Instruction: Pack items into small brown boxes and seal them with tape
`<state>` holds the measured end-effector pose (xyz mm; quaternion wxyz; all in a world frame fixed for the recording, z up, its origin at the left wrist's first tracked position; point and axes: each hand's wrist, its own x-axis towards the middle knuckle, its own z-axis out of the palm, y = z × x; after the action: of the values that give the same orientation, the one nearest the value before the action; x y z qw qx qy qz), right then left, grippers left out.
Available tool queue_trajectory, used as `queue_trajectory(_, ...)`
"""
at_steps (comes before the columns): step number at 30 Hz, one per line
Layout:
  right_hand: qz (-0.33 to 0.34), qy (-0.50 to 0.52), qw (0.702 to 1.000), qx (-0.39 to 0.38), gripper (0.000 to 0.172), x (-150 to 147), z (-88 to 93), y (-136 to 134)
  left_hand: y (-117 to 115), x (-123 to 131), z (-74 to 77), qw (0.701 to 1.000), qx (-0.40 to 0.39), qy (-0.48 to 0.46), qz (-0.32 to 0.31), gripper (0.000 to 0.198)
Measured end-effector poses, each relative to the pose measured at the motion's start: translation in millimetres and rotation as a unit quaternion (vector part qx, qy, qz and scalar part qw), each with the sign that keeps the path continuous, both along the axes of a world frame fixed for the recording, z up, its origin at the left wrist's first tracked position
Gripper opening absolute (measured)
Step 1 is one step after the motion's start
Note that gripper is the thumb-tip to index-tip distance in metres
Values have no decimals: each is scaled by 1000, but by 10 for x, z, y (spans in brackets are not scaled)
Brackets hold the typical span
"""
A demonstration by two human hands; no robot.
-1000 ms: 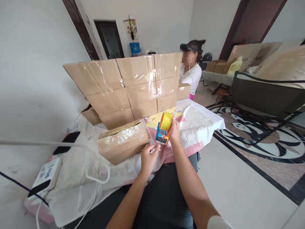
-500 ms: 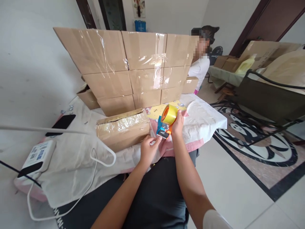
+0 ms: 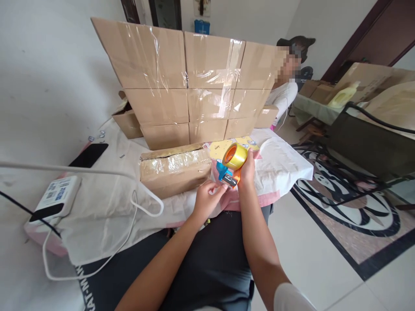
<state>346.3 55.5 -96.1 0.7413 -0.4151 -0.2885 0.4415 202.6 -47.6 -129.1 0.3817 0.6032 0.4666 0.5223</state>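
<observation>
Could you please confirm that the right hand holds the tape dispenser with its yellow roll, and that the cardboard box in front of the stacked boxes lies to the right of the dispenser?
Not quite: the cardboard box lies to the left of the tape dispenser, as the head view shows; the right hand does hold the dispenser.

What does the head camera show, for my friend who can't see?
A right hand holds a tape dispenser with a yellow roll, the left hand at its black end. Nearby, a cardboard box lies on a white cloth before a taped stack of boxes.
</observation>
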Motion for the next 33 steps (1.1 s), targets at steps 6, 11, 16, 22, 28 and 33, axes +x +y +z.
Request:
queue_trajectory(6,-21,-13,1000,3,53,0,-72,35,103,-84,-108,999,-9,-17,-49,39)
queue_trajectory(11,-34,-32,999,-25,55,3,-97,43,136,-107,-152,998,-18,-30,-55,40)
queue_trajectory(16,-44,-19,998,-45,54,-19,-50,17,125,-130,-128,996,-14,-46,-71,39)
queue_trajectory(22,-55,30,998,-18,41,-47,78,-47,142,-135,-138,991,-55,-57,-111,42)
queue_trajectory(28,-45,44,998,-2,36,-46,124,-82,156,-130,-161,988,-67,-62,-124,45)
queue_trajectory(33,-45,40,998,0,33,-46,135,-98,168,-138,-144,984,-70,-65,-150,47)
